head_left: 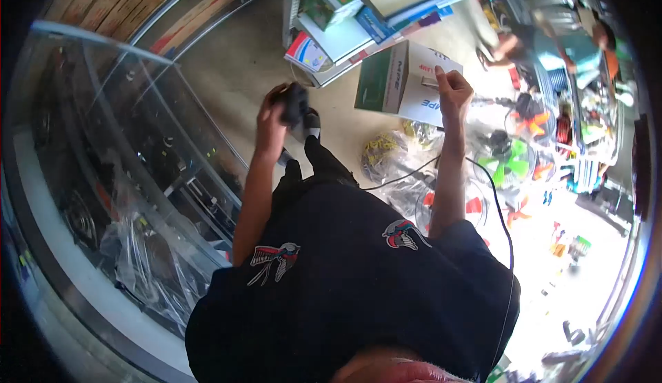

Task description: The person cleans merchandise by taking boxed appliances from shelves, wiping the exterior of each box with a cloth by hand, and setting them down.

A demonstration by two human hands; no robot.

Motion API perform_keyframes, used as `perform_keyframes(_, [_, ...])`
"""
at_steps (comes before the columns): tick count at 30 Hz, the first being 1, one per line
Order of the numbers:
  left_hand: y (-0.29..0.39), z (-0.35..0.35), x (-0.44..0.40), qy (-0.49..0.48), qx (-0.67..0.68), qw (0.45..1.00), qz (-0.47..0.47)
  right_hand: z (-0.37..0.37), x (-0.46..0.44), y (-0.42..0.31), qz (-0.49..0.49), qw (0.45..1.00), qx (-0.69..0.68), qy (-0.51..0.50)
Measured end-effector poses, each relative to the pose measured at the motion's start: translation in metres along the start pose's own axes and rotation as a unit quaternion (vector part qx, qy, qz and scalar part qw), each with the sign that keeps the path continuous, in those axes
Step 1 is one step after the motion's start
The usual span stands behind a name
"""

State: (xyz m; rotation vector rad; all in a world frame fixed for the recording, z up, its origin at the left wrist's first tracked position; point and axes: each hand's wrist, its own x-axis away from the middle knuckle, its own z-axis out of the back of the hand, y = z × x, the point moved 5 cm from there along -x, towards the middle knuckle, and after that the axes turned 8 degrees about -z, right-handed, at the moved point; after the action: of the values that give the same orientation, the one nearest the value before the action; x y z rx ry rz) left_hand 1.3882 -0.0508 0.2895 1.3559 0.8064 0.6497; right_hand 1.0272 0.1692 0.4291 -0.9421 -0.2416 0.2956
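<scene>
My left hand (270,119) is closed round a dark black object (295,103), held out over the floor; its exact kind I cannot make out. On the other side, my right hand (453,91) is closed at the top of a white and green carton (407,83), printed with "MPE" and "LAMP". The carton hangs tilted from that hand beside the shelf. My fingers cover the spot where they grip it.
Glass display cases (148,148) run along the left. Ahead stands a shelf (345,40) with boxes. Plastic-wrapped fans (510,159) crowd the floor at right. Another person (572,48) is at the upper right. A black cable (500,207) passes my right arm.
</scene>
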Motion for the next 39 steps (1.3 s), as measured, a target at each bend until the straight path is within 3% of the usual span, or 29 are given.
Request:
perform_keyframes(2, [0.034,-0.068,-0.025,-0.025,0.198,0.977,0.08,0.017,0.027,-0.007,0.004,0.999,-0.017,0.029])
perform_keyframes(6, [0.139,-0.168,-0.005,-0.123,0.035,0.973,-0.193,0.051,0.079,-0.045,0.014,0.995,-0.007,0.096])
perform_keyframes(8, [0.132,-0.19,0.013,-0.128,0.031,0.97,-0.205,0.068,0.096,-0.046,-0.028,0.996,-0.043,0.07])
perform_keyframes(10, [0.072,-0.2,0.021,-0.012,0.046,0.994,-0.098,0.077,0.116,-0.054,-0.055,0.997,-0.04,0.034])
perform_keyframes(11, [0.031,-0.21,0.021,0.02,0.155,0.988,-0.013,0.076,0.12,-0.047,0.005,0.999,-0.033,0.019])
perform_keyframes(12, [0.025,-0.215,0.019,0.014,0.152,0.988,-0.015,0.074,0.123,-0.04,0.066,0.998,-0.026,0.002])
perform_keyframes(14, [-0.001,-0.23,0.016,-0.006,0.303,0.934,0.19,0.074,0.129,-0.05,0.153,0.986,0.028,-0.054])
perform_keyframes(15, [-0.041,-0.24,0.012,-0.07,0.373,0.906,0.185,0.075,0.127,-0.055,0.233,0.971,0.027,-0.055])
perform_keyframes(20, [0.1,-0.269,-0.031,-0.184,0.382,0.877,0.226,0.11,0.105,-0.038,0.334,0.934,0.072,-0.101])
perform_keyframes(22, [0.138,-0.294,-0.045,-0.324,0.233,0.916,0.041,0.128,0.097,-0.043,0.364,0.917,0.135,-0.087])
perform_keyframes(23, [0.14,-0.304,-0.052,-0.344,0.243,0.904,0.069,0.138,0.091,-0.04,0.347,0.926,0.122,-0.087])
perform_keyframes(26, [0.09,-0.334,-0.049,-0.365,0.168,0.915,0.033,0.158,0.081,-0.039,0.364,0.929,0.054,-0.024])
perform_keyframes(27, [0.046,-0.341,-0.042,-0.36,0.178,0.912,0.08,0.166,0.079,-0.041,0.362,0.931,0.05,-0.018])
perform_keyframes(29, [-0.05,-0.345,-0.012,-0.419,0.103,0.902,0.0,0.182,0.079,-0.042,0.353,0.935,0.041,0.003])
perform_keyframes(30, [-0.058,-0.344,0.001,-0.427,0.098,0.899,-0.001,0.187,0.077,-0.041,0.354,0.935,0.033,0.01])
perform_keyframes(33, [-0.055,-0.332,0.038,-0.448,0.042,0.892,0.046,0.196,0.074,-0.023,0.349,0.937,0.012,0.007])
perform_keyframes(36, [0.015,-0.336,0.031,-0.391,0.122,0.906,0.111,0.198,0.075,-0.004,0.36,0.932,-0.023,-0.049])
perform_keyframes(38, [0.052,-0.334,0.014,-0.332,0.22,0.88,0.261,0.196,0.082,0.003,0.365,0.925,-0.051,-0.087])
perform_keyframes(39, [0.084,-0.342,0.008,-0.335,0.218,0.879,0.26,0.192,0.09,0.0,0.408,0.904,-0.05,-0.115])
